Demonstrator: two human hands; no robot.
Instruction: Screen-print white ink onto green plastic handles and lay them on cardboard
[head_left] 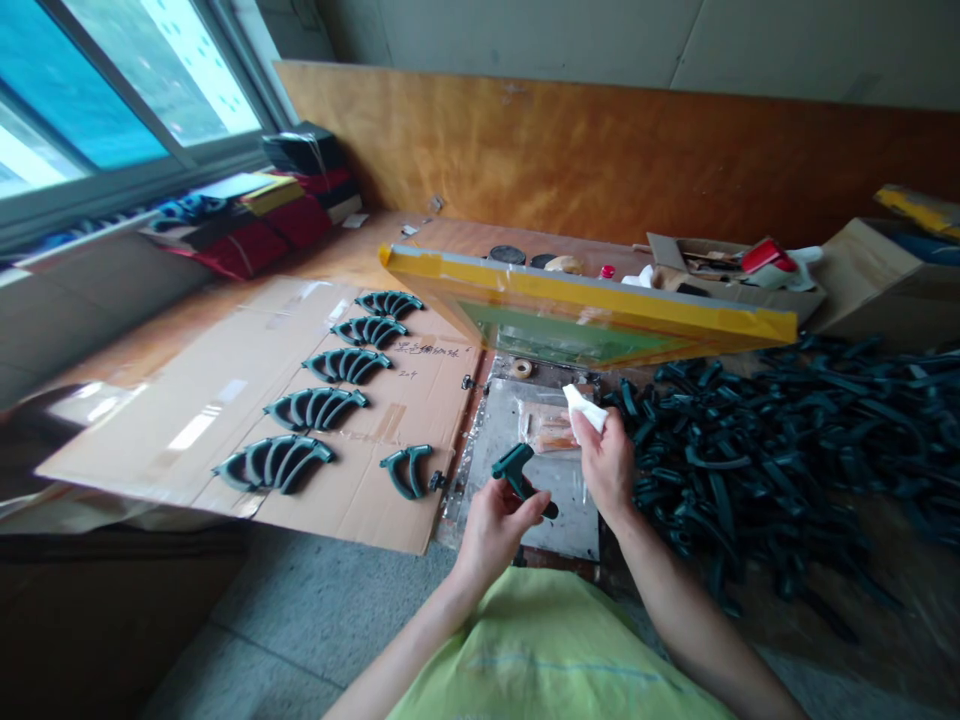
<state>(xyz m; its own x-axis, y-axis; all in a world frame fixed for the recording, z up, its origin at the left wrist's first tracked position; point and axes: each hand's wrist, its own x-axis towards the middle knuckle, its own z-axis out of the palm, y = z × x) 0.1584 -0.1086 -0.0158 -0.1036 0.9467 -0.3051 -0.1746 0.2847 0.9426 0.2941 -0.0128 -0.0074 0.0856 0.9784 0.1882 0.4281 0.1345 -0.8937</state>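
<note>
My left hand [495,525] is closed round a dark green plastic T-shaped handle [513,462], its crosspiece tilted up toward the upper right. In my right hand [607,460] a folded white cloth [585,408] is pinched, a little apart from the handle. Beneath both hands lies a grey metal plate [495,420] with a clear plastic-wrapped pad [551,428] on it. Just left of the plate, a pair of the same handles [407,470] rests on a cardboard sheet [360,500].
Several nested rows of handles [277,464] lie on the cardboard. A large heap of handles [720,470] spreads at the right. Beyond the plate, a yellow-taped screen frame [585,290] is tilted up. A tape roll [521,369] and an open carton [750,295] sit behind.
</note>
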